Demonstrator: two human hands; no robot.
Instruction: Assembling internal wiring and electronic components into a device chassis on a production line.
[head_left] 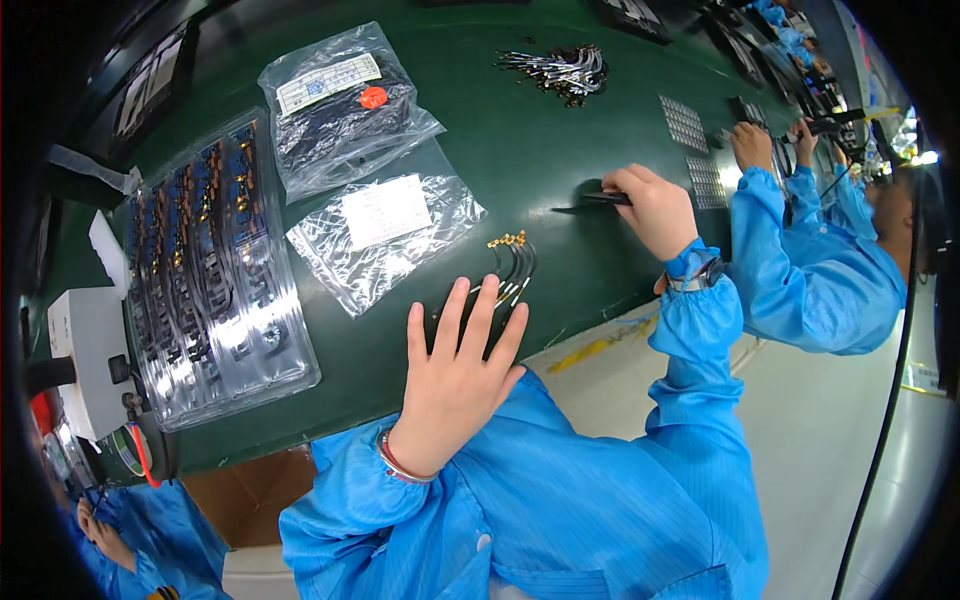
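My left hand (455,375) lies palm down with its fingers spread at the table's near edge. Its fingertips reach the lower ends of a small bunch of thin cables (518,262) with gold connectors at their far ends. To the right, my right hand (655,212) is closed on black tweezers (607,198), whose thin points aim left over the bare green tabletop. The tweezer tips stand apart from the cables, with nothing visible between them. A larger tangled pile of similar cables (570,72) lies at the far side of the table.
Two clear plastic bags (345,120) with labels lie left of the cables. Beyond them sits a clear blister tray (215,270) of small circuit parts, beside a white box (85,345). Small metallic grid sheets (684,122) lie at right, near a co-worker's hand (751,147) and blue sleeve.
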